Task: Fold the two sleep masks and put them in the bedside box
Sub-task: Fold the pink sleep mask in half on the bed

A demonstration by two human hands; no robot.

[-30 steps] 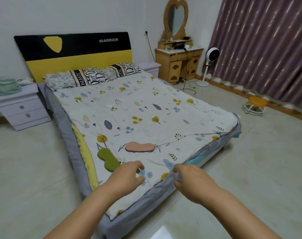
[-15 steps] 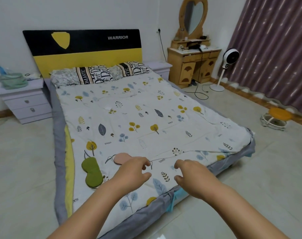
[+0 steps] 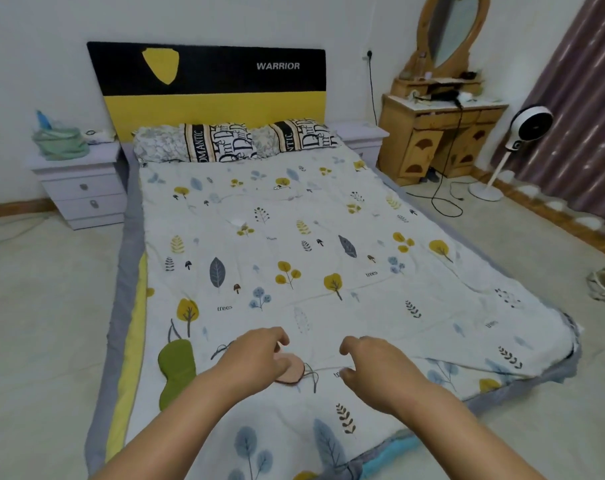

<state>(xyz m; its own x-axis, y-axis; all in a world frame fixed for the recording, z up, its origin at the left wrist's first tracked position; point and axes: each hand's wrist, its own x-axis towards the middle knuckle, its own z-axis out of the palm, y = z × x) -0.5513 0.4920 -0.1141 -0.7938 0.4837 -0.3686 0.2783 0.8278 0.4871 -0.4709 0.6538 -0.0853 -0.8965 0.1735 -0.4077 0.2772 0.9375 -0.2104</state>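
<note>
Two hands are hovering over the bed's foot [image 3: 328, 427]: the left hand [image 3: 256, 358] is covering the pink sleep mask [image 3: 289, 370], fingers loosely curled, and the right hand [image 3: 380, 368] is open, gripping nothing. The green sleep mask [image 3: 174, 370] is lying just left. Far back, a green box [image 3: 60, 143] is sitting on the left nightstand [image 3: 83, 188].

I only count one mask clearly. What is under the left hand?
Under the left hand lies the pink sleep mask; only its right end and dark strap show, the rest is covered. The green sleep mask lies uncovered alongside.
</note>
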